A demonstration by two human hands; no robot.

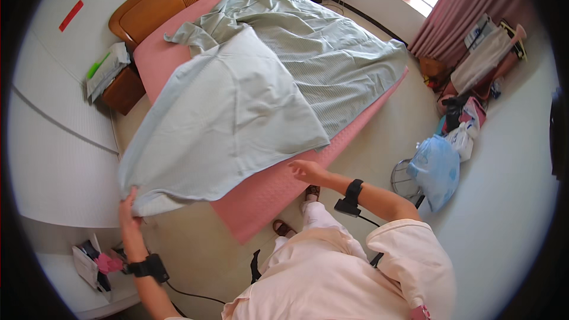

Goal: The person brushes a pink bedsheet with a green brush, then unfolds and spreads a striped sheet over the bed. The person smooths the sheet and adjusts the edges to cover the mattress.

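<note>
My left hand (130, 207) grips the near left corner of a pale green blanket (228, 101), which is pulled out past the bed's left side. The blanket's lighter side faces up here, folded over its striped green part (332, 53), which lies rumpled across the far and right side of the bed. My right hand (308, 172) hovers beside the blanket's near edge with its fingers loosely bent and apart, holding nothing. Below it shows the pink bed sheet (255, 201), hanging over the foot of the bed.
A wooden headboard (172, 0) stands at the far left, with a wooden nightstand (124, 90) beside it. To the right are a blue plastic bag (435, 169) on a wire-framed stool and piled bags. A white shelf with small items (95, 266) is at the lower left.
</note>
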